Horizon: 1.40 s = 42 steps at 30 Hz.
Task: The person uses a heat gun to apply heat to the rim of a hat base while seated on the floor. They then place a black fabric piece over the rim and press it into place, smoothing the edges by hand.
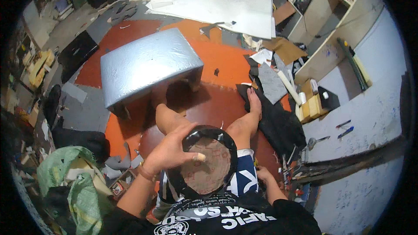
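A big silver block [152,63] is seen well past the left fingers [183,132], and it can be left alone. Then come the shorts [247,178], and on them, just under those fingers, the brown disc [213,172] is rested. For good work, the disc should be held still by the lap and the left fingers, so that it is not tipped. Its black rim [231,156] seems best pressed smooth, with no lumps left in it.

The right fingers [261,172] are placed low, to the right of the disc; whether anything is held by them cannot be told. The left fingers are spread wide from the thumb [188,156], and the disc's edge is gripped between them. Pale tape [199,157] is wrapped on the thumb tip, which is laid on the disc's face.
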Motion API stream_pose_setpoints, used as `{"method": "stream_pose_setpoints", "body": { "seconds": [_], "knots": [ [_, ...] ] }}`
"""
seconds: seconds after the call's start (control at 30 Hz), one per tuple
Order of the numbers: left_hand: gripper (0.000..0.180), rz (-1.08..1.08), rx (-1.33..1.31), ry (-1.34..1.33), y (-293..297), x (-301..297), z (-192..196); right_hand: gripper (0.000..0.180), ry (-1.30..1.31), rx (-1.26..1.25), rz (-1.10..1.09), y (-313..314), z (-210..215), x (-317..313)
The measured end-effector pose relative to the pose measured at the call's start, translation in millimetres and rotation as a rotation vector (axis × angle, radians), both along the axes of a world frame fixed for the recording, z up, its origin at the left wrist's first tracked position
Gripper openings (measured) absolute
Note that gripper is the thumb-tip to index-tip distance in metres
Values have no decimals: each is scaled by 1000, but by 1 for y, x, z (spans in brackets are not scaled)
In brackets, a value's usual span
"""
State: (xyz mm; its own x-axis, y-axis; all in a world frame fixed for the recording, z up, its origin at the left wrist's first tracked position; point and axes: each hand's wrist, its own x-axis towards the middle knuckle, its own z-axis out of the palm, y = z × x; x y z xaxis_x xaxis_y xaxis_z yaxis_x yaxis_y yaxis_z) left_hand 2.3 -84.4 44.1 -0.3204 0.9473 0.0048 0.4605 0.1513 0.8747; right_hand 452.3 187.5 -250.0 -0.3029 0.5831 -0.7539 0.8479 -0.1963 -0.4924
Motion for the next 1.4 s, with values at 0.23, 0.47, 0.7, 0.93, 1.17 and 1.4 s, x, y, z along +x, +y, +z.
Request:
{"method": "stream_pose_setpoints", "body": {
  "seconds": [0.23,0.47,0.7,0.93,1.17,1.4],
  "knots": [
    [102,250,-41,-186,-15,24,-26,52,507,568,-39,-3,141,-114],
    [91,99,27,-4,-2,34,-10,54,1055,834,738,-66,280,-269],
    [87,70,-12,98,-9,22,-15,32,1284,880,727,-77,253,-301],
    [82,32,-32,150,-12,32,-7,39,1378,1114,817,-81,235,-284],
    [72,17,-287,299,-14,43,19,38,1410,1139,866,-83,247,-278],
    [66,151,-332,504,-36,69,10,24,1074,1033,517,-43,199,-220]
  ]
}}
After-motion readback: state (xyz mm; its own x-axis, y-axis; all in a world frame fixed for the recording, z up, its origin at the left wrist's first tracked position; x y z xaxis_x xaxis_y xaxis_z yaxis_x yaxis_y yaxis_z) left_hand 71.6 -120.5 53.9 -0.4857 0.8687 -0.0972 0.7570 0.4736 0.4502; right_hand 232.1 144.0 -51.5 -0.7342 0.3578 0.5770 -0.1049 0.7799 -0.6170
